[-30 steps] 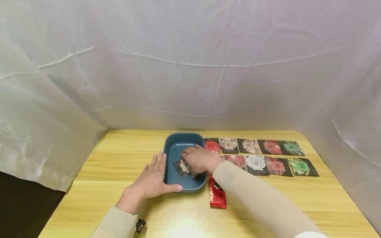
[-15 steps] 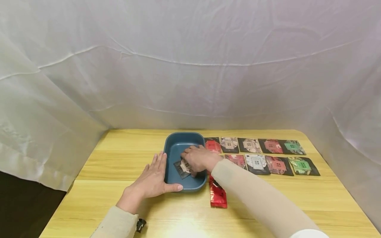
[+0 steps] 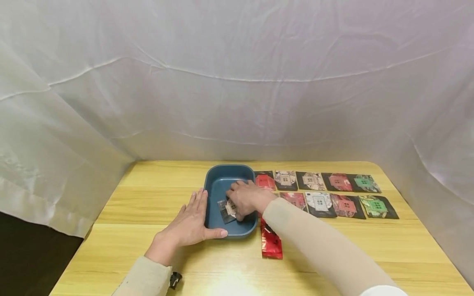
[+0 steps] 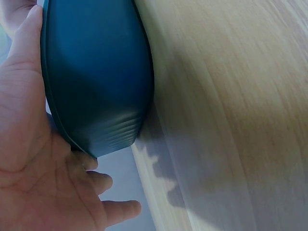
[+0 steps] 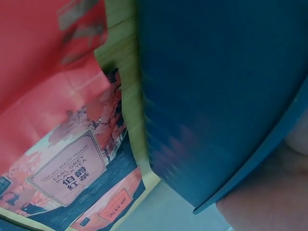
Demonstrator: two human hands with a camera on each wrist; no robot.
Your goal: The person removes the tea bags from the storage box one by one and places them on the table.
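A deep blue rectangular tray (image 3: 218,174) stands on the table. My left hand (image 3: 187,228) rests along its left rim, fingers extended forward and thumb over the near corner. In the left wrist view the palm (image 4: 36,154) lies against the tray wall (image 4: 98,72). My right hand (image 3: 247,200) reaches inside, fingers bent down and gripping the right side of a dark tea sachet (image 3: 226,211) with a beige label; the fingertips are partly hidden. The right wrist view shows only the tray's outer wall (image 5: 216,96) and part of the hand (image 5: 269,197).
Two rows of tea sachets (image 3: 320,203) lie right of the tray, some partly covered by the right arm. A shiny red sachet (image 3: 271,244) lies near the tray's front right corner. An Earl Grey sachet (image 5: 72,168) shows in the right wrist view. A pale curtain (image 3: 237,102) surrounds the table.
The dark sachet inside the tray has shifted slightly to the right and nearer, with the right hand still on it. My left hand has stayed in place.
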